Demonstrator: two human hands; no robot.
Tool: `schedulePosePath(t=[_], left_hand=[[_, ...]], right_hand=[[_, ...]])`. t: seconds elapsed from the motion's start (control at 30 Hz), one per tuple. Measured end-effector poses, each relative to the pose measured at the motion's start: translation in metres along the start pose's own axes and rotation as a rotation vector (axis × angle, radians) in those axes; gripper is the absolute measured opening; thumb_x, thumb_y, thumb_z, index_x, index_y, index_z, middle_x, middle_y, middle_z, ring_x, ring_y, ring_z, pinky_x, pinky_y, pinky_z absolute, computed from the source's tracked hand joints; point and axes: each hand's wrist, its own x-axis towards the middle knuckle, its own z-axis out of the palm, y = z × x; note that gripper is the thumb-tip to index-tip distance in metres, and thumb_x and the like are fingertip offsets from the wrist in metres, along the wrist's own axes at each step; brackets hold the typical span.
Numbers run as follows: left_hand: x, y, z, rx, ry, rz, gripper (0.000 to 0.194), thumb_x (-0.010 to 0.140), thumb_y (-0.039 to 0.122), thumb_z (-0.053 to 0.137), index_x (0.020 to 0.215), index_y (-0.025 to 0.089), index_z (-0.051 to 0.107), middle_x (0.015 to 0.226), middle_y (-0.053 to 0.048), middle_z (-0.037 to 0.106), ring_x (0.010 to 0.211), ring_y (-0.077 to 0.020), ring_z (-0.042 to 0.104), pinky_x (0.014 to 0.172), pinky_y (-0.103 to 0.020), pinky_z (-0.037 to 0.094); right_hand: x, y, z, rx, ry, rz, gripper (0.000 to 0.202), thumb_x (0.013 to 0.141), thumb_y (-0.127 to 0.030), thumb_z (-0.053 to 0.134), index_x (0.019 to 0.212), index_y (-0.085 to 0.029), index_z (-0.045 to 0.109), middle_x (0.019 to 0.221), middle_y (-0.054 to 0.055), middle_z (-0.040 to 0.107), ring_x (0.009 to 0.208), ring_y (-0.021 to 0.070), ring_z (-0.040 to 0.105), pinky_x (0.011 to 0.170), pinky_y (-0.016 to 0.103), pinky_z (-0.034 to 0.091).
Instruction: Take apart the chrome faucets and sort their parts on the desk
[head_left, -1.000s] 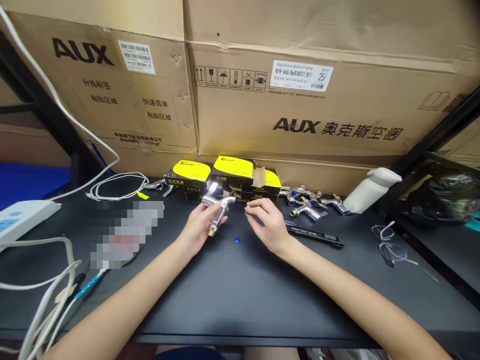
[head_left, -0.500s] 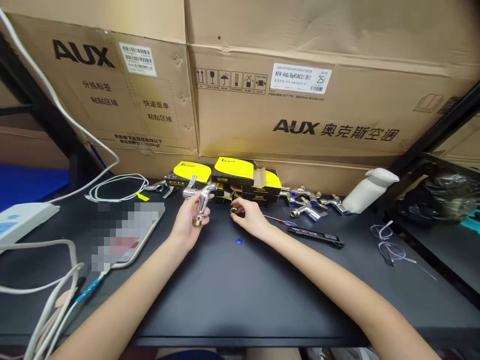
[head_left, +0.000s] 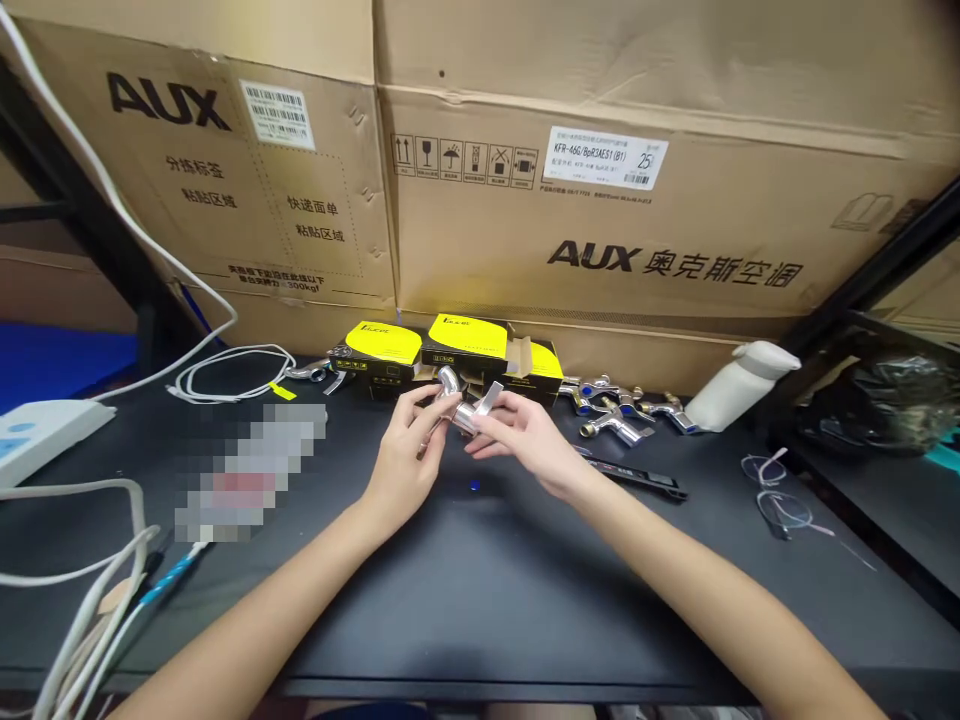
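Black worktable [head_left: 480, 600], backed by large brown AUX cartons [head_left: 600, 200]. Both forearms enter from 6 o'clock and meet near table centre, slightly toward 12.

Left hand [head_left: 409, 450]: fingers curled round a chrome tap [head_left: 459, 398], gripping its body, held clear of the surface. Right hand [head_left: 525, 435]: thumb and fingertips pinching the same tap at its flat lever end, from the 3 o'clock side. Tap lies tilted between the two hands, curved spout toward 12.

Small blue cap [head_left: 475, 486] on the table just below the hands, at 6 o'clock of them. Yellow-and-black boxes [head_left: 450, 345] directly behind, at 12. More chrome taps [head_left: 619, 405] in a cluster at 2 o'clock; white bottle [head_left: 739, 385] on its side beyond them. Black screwdriver [head_left: 637, 478] at 3 o'clock. White cable coil [head_left: 232, 372] at 10 o'clock.
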Motion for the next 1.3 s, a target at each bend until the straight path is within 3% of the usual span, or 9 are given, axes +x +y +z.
schedulePosePath(t=[0.2, 0.3, 0.4, 0.67, 0.83, 0.93, 1.03, 1.13, 1.3], left_hand=[[0.003, -0.003, 0.0, -0.127, -0.135, -0.125, 0.04, 0.087, 0.027, 0.051, 0.127, 0.026, 0.058, 0.103, -0.006, 0.063, 0.08, -0.0169, 0.055, 0.073, -0.026, 0.044], [0.007, -0.006, -0.002, -0.329, -0.209, -0.273, 0.047, 0.083, 0.032, 0.059, 0.129, 0.024, 0.056, 0.093, -0.005, 0.064, 0.066, -0.0136, 0.051, 0.062, -0.024, 0.044], [0.009, -0.008, -0.002, -0.534, -0.262, -0.39, 0.053, 0.079, 0.031, 0.064, 0.13, 0.024, 0.054, 0.089, -0.003, 0.062, 0.057, -0.0087, 0.043, 0.052, -0.021, 0.04], [0.011, 0.0, -0.007, -0.842, -0.343, -0.575, 0.055, 0.077, 0.024, 0.067, 0.13, 0.029, 0.053, 0.08, 0.001, 0.057, 0.057, -0.0072, 0.047, 0.053, -0.021, 0.039], [0.008, 0.006, -0.004, -0.704, -0.266, -0.379, 0.043, 0.08, 0.028, 0.065, 0.122, 0.025, 0.056, 0.104, -0.005, 0.062, 0.085, -0.0155, 0.059, 0.077, -0.027, 0.047], [0.006, 0.005, -0.002, -0.587, -0.237, -0.27, 0.039, 0.082, 0.03, 0.063, 0.119, 0.023, 0.057, 0.105, -0.006, 0.062, 0.088, -0.0167, 0.058, 0.084, -0.028, 0.045], [0.004, 0.004, -0.003, -0.488, -0.263, -0.222, 0.038, 0.085, 0.031, 0.058, 0.122, 0.024, 0.055, 0.094, -0.004, 0.06, 0.076, -0.014, 0.055, 0.077, -0.027, 0.046], [0.002, 0.004, -0.002, -0.419, -0.3, -0.196, 0.036, 0.088, 0.032, 0.054, 0.123, 0.025, 0.053, 0.083, -0.002, 0.055, 0.069, -0.0128, 0.051, 0.069, -0.025, 0.045], [0.0, 0.0, 0.004, -0.558, -0.404, -0.365, 0.04, 0.09, 0.037, 0.05, 0.127, 0.026, 0.043, 0.086, -0.001, 0.052, 0.06, -0.0095, 0.048, 0.057, -0.024, 0.044]], right_hand=[[0.001, 0.021, -0.002, -0.416, 0.037, -0.363, 0.019, 0.085, -0.032, 0.06, 0.099, -0.019, 0.06, 0.095, 0.006, 0.064, 0.083, 0.0185, 0.065, 0.077, 0.034, 0.055], [0.002, 0.025, -0.007, -0.725, 0.034, -0.627, 0.014, 0.089, -0.023, 0.054, 0.101, -0.021, 0.061, 0.103, 0.008, 0.06, 0.097, 0.0191, 0.06, 0.088, 0.035, 0.05], [0.003, 0.023, -0.013, -0.86, -0.031, -0.737, 0.017, 0.091, -0.02, 0.05, 0.104, -0.023, 0.061, 0.11, 0.01, 0.056, 0.101, 0.0184, 0.058, 0.09, 0.034, 0.049], [-0.003, -0.002, -0.02, -0.828, -0.166, -0.715, 0.026, 0.09, -0.02, 0.052, 0.11, -0.029, 0.064, 0.134, 0.005, 0.05, 0.114, 0.0211, 0.054, 0.101, 0.042, 0.045], [-0.001, -0.007, -0.019, -0.365, -0.151, -0.278, 0.052, 0.078, -0.033, 0.069, 0.126, -0.025, 0.051, 0.127, 0.01, 0.056, 0.106, 0.0216, 0.06, 0.083, 0.037, 0.055], [0.0, -0.006, -0.019, -0.274, -0.11, -0.12, 0.045, 0.073, -0.038, 0.072, 0.111, -0.018, 0.058, 0.1, 0.008, 0.067, 0.084, 0.0184, 0.066, 0.076, 0.034, 0.056], [-0.001, -0.003, -0.02, -0.312, -0.153, -0.131, 0.04, 0.066, -0.035, 0.079, 0.096, -0.016, 0.061, 0.082, 0.003, 0.066, 0.073, 0.0159, 0.065, 0.074, 0.033, 0.054], [-0.003, 0.0, -0.021, -0.368, -0.156, -0.191, 0.041, 0.067, -0.035, 0.077, 0.098, -0.018, 0.057, 0.081, 0.001, 0.064, 0.071, 0.0151, 0.063, 0.072, 0.032, 0.053], [0.003, 0.013, -0.025, -0.908, -0.04, -0.641, 0.007, 0.084, -0.015, 0.055, 0.088, -0.019, 0.059, 0.086, 0.006, 0.061, 0.082, 0.0195, 0.057, 0.077, 0.037, 0.05]])
